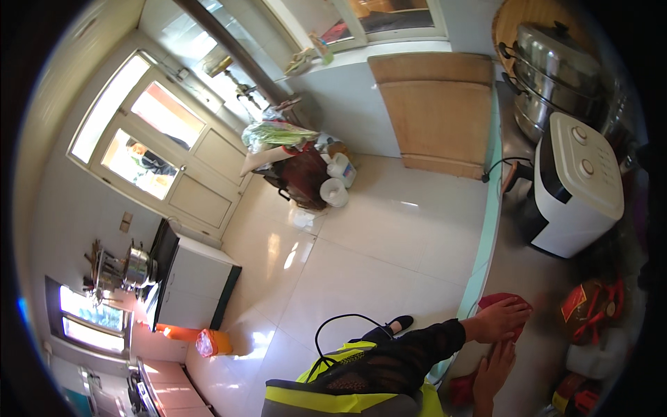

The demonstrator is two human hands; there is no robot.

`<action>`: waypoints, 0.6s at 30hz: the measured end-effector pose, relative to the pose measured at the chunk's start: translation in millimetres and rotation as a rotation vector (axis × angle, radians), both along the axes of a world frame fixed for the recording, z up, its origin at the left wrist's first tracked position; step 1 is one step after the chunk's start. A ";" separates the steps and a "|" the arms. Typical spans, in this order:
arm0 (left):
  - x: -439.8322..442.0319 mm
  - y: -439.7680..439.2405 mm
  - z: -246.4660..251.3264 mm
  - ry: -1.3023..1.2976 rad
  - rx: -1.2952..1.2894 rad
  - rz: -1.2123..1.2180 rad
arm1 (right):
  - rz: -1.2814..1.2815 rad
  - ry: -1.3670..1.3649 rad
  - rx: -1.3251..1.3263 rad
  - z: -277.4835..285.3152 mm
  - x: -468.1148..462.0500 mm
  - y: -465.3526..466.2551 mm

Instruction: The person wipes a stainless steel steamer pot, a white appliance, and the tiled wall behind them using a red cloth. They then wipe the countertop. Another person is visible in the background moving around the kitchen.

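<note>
My left hand [503,318] lies palm down on a red cloth [490,301] at the counter's near edge, its fingers bent over the fabric. Just beside it, my right hand [494,372] is laid flat with the fingers stretched out, their tips close to the left wrist. A second patch of red fabric [462,390] shows by the right hand; whether it is the same cloth I cannot tell. The surface under the right palm is hidden. Both hands rest on the grey countertop [508,271].
Farther along the counter stand a white air fryer [578,172] and a steel steamer pot [555,78]. A dark container with red ribbon [591,307] sits beyond my hands. A wooden board [437,114] leans on the wall. An orange bin [221,342] stands on the floor.
</note>
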State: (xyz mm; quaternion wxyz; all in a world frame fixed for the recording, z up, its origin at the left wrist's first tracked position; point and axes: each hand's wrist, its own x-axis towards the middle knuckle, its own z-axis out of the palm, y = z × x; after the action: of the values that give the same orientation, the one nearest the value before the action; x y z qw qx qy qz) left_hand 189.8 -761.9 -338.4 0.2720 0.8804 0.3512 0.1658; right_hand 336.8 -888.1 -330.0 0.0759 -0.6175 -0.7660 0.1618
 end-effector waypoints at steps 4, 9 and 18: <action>-1.6 0.2 5.2 0.002 0.030 0.007 | -0.015 0.165 0.001 -1.0 16.3 -11.1; -0.9 -0.3 0.3 -0.015 0.065 0.007 | -0.154 0.230 0.262 12.2 23.8 -42.2; -0.7 -1.1 -8.7 -0.031 0.107 0.022 | -0.454 0.436 -0.025 49.1 20.4 -67.1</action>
State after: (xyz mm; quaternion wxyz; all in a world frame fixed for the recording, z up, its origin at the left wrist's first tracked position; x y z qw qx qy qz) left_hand 189.1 -763.0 -347.1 0.2279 0.8871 0.3474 0.2011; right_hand 357.2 -955.2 -280.9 0.2649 -0.7244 -0.5722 0.2788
